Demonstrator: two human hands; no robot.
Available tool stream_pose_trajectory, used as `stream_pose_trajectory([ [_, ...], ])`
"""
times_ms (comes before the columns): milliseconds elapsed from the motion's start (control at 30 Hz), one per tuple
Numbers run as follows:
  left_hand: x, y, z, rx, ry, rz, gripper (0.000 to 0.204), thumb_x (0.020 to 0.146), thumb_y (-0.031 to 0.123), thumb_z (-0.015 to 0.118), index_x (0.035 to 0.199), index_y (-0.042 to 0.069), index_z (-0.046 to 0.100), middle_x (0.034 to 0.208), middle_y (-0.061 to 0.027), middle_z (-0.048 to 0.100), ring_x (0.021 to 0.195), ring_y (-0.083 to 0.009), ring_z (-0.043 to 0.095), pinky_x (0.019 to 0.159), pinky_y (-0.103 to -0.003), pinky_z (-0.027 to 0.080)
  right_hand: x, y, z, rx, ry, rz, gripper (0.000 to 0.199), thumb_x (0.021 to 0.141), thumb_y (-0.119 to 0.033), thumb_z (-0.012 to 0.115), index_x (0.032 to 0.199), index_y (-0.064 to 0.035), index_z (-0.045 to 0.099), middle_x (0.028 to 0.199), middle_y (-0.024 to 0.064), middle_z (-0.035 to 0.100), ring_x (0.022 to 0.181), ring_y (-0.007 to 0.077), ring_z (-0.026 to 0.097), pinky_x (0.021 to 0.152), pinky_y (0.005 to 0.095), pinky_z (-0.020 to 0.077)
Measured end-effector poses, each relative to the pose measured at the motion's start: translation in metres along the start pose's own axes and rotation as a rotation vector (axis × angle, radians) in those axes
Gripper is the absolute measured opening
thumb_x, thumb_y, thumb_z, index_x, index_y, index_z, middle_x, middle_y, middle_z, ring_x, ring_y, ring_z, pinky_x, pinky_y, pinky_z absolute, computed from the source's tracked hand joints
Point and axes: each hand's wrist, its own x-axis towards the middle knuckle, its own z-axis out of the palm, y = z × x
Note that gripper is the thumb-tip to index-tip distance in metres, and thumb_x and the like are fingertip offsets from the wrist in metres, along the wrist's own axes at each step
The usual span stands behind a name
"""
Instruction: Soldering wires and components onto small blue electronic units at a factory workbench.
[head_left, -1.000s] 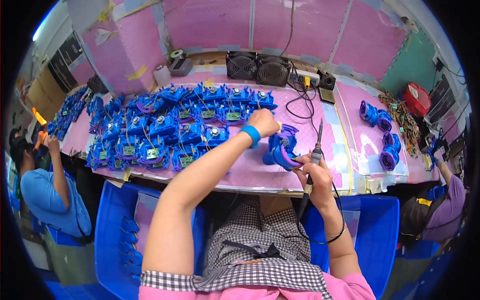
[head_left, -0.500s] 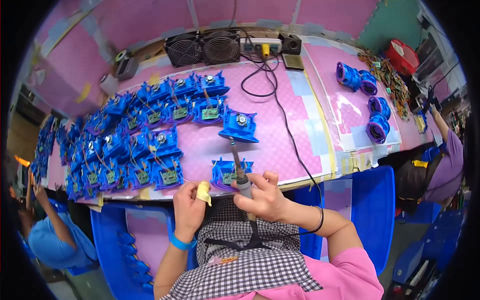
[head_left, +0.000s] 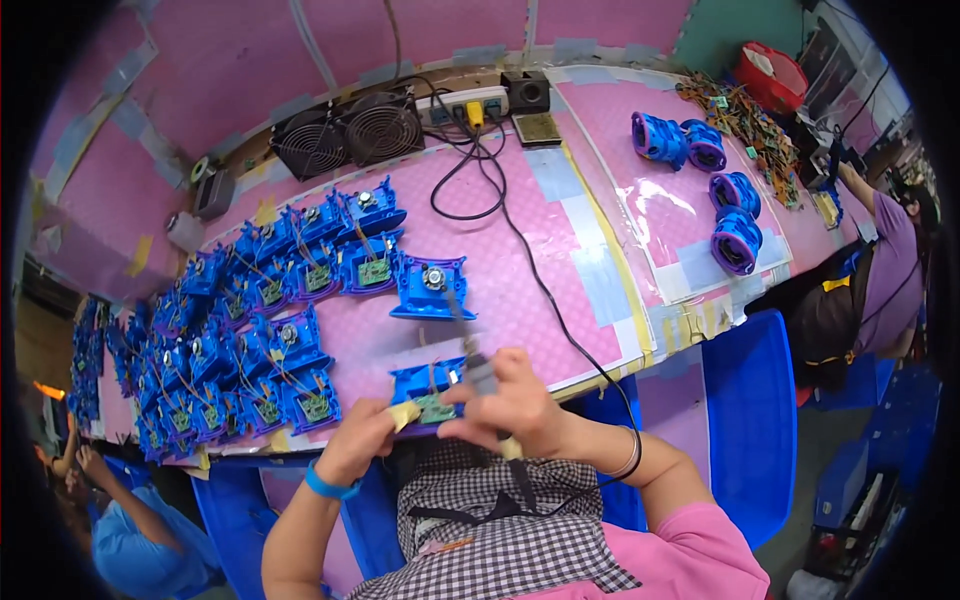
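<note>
The board point(head_left: 433, 408) sits in its blue housing point(head_left: 410, 383) at the table's near edge, just right of the left hand's point(head_left: 362, 438) fingertips and partly covered by those of the right hand point(head_left: 520, 408). The left fingers are bunched narrow at the housing's near-left side, one in a yellow wrap point(head_left: 403, 414); whether they grip a wire or the rim, I cannot tell. The right fingers close round the iron point(head_left: 481, 374), its shaft pointing away, beyond the board — blurred, so its contact is unclear.

To work well here, I would steady the housing with the left fingers, keep them clear of the hot shaft, bring the tip down to one joint and touch it briefly — plastic and thin wires likely scorch easily.

Past the fingertips stands a unit point(head_left: 432, 283) with a round metal part; left of them, rows of similar units point(head_left: 268, 290); far right, blue-purple rings point(head_left: 736, 240)
</note>
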Motion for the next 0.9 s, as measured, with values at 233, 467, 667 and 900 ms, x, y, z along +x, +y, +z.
stream_pose_trajectory([
  [233,-0.068,-0.025,0.025,0.101,0.75,0.634,0.019,0.086,0.012,0.058,0.096,-0.001,0.064,0.074,-0.0083,0.064,0.063,-0.0104,0.053,0.057,-0.028,0.042,0.012,0.055,-0.028,-0.061,0.236,0.364,0.036,0.066,-0.007,0.083,0.072,-0.0081,0.048,0.087,0.0105,0.071,0.072,0.0233,0.059,0.066,0.0337,0.0481],
  [467,-0.018,-0.04,0.054,0.435,0.828,0.584,0.024,0.086,0.02,0.059,0.077,-0.003,0.058,0.06,-0.0181,0.053,0.052,-0.0278,0.052,0.051,-0.039,0.038,0.03,0.075,0.003,-0.03,-0.103,0.195,0.03,0.07,-0.004,0.074,0.073,-0.0045,0.045,0.086,0.0117,0.065,0.077,0.028,0.059,0.071,0.0365,0.0514],
  [667,-0.005,-0.029,0.056,0.62,0.781,0.479,0.029,0.083,0.023,0.06,0.071,-0.002,0.057,0.065,-0.0232,0.057,0.059,-0.043,0.056,0.051,-0.049,0.039,0.025,0.058,-0.005,0.007,-0.214,0.215,0.016,0.07,0.001,0.062,0.071,-0.0044,0.047,0.065,0.0061,0.053,0.076,0.0256,0.061,0.067,0.0351,0.0513],
  [900,0.0,-0.032,0.047,0.661,0.736,0.433,0.033,0.082,0.027,0.058,0.067,-0.003,0.06,0.061,-0.0255,0.056,0.057,-0.0443,0.056,0.052,-0.051,0.04,0.019,0.047,-0.009,-0.094,-0.033,0.054,0.017,0.07,-0.001,0.062,0.071,-0.0046,0.046,0.065,0.005,0.053,0.083,0.0273,0.064,0.065,0.0334,0.0502],
])
